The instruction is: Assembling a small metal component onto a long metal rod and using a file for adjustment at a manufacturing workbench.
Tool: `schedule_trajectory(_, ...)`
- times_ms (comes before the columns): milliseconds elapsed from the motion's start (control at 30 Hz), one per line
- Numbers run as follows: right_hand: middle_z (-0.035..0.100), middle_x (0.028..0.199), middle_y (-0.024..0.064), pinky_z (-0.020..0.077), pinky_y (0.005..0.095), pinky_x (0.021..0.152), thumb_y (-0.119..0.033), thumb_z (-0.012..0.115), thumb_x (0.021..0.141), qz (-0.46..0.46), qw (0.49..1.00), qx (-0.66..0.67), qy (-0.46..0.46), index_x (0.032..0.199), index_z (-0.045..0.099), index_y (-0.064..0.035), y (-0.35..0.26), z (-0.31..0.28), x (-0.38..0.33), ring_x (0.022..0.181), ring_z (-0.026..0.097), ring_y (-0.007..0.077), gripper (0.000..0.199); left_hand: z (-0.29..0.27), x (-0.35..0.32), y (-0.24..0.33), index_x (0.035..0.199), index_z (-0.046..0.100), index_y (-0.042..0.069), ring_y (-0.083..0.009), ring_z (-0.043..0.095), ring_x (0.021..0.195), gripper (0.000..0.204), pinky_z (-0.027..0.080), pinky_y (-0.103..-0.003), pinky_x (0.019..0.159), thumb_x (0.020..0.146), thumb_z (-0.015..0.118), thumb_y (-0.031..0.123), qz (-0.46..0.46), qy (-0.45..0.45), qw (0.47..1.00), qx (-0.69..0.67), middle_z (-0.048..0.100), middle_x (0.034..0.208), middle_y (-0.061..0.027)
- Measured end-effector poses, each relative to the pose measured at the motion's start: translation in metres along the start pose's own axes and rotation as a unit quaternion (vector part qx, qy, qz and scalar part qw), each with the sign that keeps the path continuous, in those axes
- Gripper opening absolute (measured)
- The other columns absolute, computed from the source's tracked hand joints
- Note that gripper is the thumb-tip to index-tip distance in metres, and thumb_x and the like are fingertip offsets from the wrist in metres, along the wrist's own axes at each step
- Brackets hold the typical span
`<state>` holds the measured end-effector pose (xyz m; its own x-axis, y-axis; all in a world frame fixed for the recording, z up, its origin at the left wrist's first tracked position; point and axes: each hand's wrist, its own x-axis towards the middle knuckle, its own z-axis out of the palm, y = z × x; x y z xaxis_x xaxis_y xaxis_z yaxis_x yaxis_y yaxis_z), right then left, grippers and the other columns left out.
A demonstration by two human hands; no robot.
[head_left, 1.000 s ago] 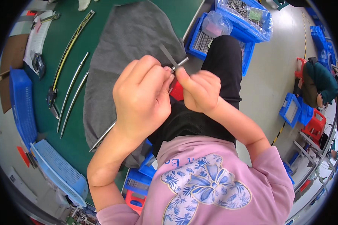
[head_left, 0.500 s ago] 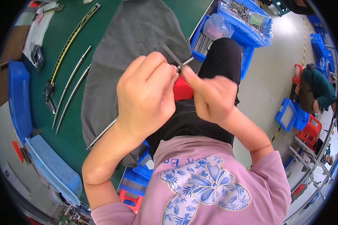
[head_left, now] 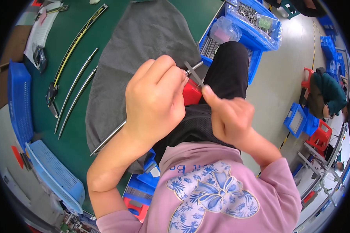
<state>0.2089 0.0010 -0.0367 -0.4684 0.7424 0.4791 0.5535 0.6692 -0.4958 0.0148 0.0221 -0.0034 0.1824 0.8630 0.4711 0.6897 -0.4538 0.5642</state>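
Note:
My left hand (head_left: 155,97) is closed around a thin metal rod (head_left: 109,138). One length of the rod passes under my left forearm and out over the grey cloth (head_left: 116,58), while its stepped tip pokes out past my fingers. My right hand (head_left: 233,116) grips a narrow flat file (head_left: 194,73) with the thumb laid along it. The file crosses the rod near its tip and appears to touch it. Its handle end is hidden in my right fist. Two similar metal rods (head_left: 76,79) lie side by side on the green table left of the cloth.
A caliper (head_left: 79,37) with a yellow-marked scale lies at the table's far left. Blue baskets (head_left: 19,101) line the left edge. Blue bins (head_left: 256,64) with metal parts stand beyond my knee, near a red stool (head_left: 191,93). Another person (head_left: 328,93) sits far right.
My right hand has drawn back to the right and toward me, taking the file across the rod's tip. My left hand and the rod have shifted slightly right.

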Motion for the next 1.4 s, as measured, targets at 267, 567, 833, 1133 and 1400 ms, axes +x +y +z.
schedule_trajectory(267,0.040,0.048,-0.0009,0.0314,0.0292,0.037,0.003,0.061,0.062,-0.011,0.996,-0.005,0.083,0.108,0.071,-0.0037,0.001,0.018,0.004,0.036,0.039,0.0140,0.047,-0.001,0.000,0.002,0.071,0.056,0.002,-0.0284,0.053,0.064,0.017,0.043,-0.038,0.056,0.065,0.069,-0.006,-0.002,-0.008,1.000,-0.003,0.051,0.073,-0.0090)
schedule_trajectory(567,0.061,0.061,0.0057,0.0366,0.0282,0.043,0.010,0.060,0.066,0.003,1.000,-0.011,0.004,0.113,0.069,0.0005,-0.004,0.004,0.014,0.041,0.048,0.0170,0.049,-0.002,-0.001,0.001,0.072,0.056,0.002,-0.0275,0.052,0.063,0.017,0.042,-0.037,0.054,0.064,0.069,-0.006,0.008,-0.010,1.000,0.002,0.051,0.073,-0.0086)
schedule_trajectory(833,0.055,0.055,0.0045,0.0349,0.0270,0.043,0.011,0.058,0.065,-0.006,1.000,-0.001,0.017,0.112,0.069,0.0022,-0.005,0.008,0.028,0.040,0.046,0.0154,0.049,-0.002,-0.002,0.002,0.073,0.058,0.001,-0.0273,0.053,0.063,0.016,0.043,-0.037,0.055,0.064,0.069,-0.007,0.008,-0.012,1.000,0.009,0.052,0.073,-0.0084)
schedule_trajectory(1133,0.053,0.057,0.0037,0.0333,0.0288,0.042,0.008,0.060,0.069,-0.003,1.000,0.002,0.031,0.117,0.066,0.0003,-0.002,0.013,0.024,0.041,0.045,0.0160,0.049,0.000,-0.001,0.000,0.075,0.059,0.001,-0.0267,0.052,0.062,0.017,0.043,-0.036,0.054,0.064,0.070,-0.006,0.021,-0.006,1.000,0.019,0.052,0.074,-0.0079)
schedule_trajectory(1400,0.044,0.052,0.0023,0.0329,0.0279,0.042,0.012,0.057,0.068,-0.001,0.997,0.072,0.027,0.114,0.064,0.0084,0.007,0.008,-0.037,0.038,0.040,0.0160,0.046,-0.003,-0.001,0.001,0.071,0.058,0.001,-0.0250,0.052,0.060,0.018,0.041,-0.035,0.052,0.065,0.073,-0.006,0.003,-0.012,1.000,0.011,0.052,0.071,-0.0074)
